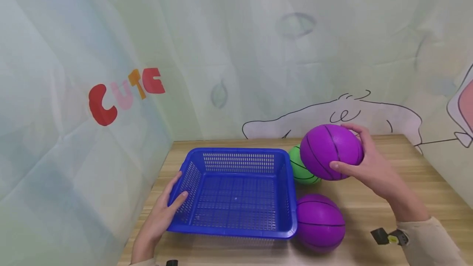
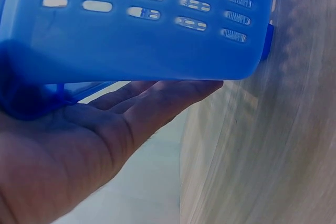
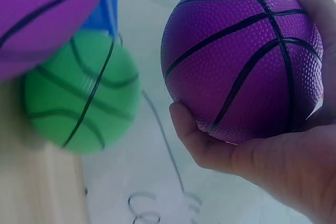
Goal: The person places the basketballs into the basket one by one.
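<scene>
Head camera looks forward and down; close in, left wrist shares the basket point(image 1: 236, 205) (top of frame), right wrist the green ball point(image 1: 304, 172) (left).

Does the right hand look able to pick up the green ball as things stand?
Probably not: the right hand holds a purple ball, which partly covers the green ball in the head view. With that grip freed, the green ball looks reachable beside the blue basket.
</scene>
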The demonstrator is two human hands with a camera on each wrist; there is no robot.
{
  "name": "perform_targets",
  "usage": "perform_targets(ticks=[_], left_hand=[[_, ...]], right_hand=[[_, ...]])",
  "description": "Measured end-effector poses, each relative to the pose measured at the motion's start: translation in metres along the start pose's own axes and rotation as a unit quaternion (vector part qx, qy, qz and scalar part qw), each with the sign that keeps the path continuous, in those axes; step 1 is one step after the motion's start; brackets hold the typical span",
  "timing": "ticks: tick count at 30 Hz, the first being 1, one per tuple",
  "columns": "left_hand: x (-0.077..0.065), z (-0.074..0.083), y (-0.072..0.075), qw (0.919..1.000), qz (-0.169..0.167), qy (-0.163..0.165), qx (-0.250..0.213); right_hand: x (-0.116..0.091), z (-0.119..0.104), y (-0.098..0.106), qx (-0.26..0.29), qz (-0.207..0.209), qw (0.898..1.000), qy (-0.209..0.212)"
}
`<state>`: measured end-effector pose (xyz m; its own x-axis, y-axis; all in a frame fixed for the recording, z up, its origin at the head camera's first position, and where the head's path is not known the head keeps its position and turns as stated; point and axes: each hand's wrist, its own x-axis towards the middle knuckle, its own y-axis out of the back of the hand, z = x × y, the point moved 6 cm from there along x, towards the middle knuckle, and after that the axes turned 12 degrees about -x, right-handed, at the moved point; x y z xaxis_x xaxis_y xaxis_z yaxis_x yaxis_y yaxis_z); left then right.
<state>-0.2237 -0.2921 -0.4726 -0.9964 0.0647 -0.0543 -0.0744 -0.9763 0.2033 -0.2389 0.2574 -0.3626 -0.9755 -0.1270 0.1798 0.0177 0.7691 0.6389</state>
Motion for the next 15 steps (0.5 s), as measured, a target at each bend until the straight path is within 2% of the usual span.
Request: perform_targets(ticks=[5,15], left_hand=[[-0.001,0.000,0.001,1.0000,0.003,-0.002,0.000],[-0.001,0.000,0.000,1.0000,0.006,0.000,0.001]], right_hand=[[0.013,-0.024,-0.017,0.024,-0.016,0.999,0.032],[0.027,-0.053,-0.043,0.049,-0.044,0.996,0.060]])
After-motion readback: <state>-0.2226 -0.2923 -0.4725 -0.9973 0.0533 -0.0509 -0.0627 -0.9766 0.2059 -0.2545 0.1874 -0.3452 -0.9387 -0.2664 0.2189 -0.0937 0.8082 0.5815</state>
